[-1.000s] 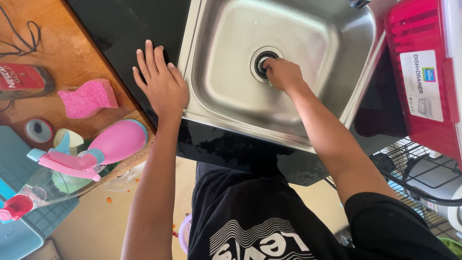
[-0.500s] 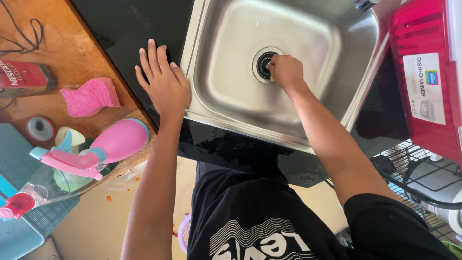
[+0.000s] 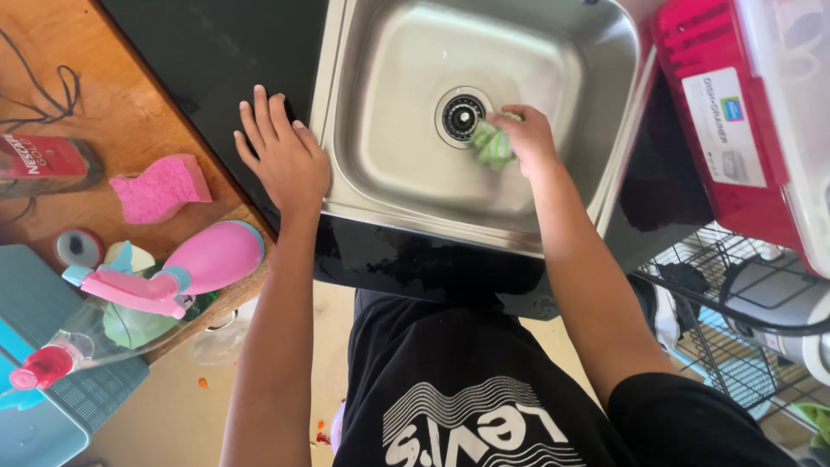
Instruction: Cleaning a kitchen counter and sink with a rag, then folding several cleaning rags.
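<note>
My right hand (image 3: 526, 137) is down in the steel sink (image 3: 406, 173), closed on a green scrub pad (image 3: 493, 144) pressed against the sink floor just right of the round drain (image 3: 462, 117). My left hand (image 3: 281, 156) lies flat with fingers spread on the black counter (image 3: 225, 60), its edge touching the sink's left rim. It holds nothing.
A pink sponge (image 3: 160, 188) and a pink spray bottle (image 3: 173, 268) lie on the wooden surface (image 3: 104, 121) at left, beside a red jar (image 3: 43, 160). A red dish rack (image 3: 735, 121) stands right of the sink. A wire rack (image 3: 735, 346) sits lower right.
My right hand has slid off the drain to its right, and the green pad now shows under the fingers. The left hand has stayed put.
</note>
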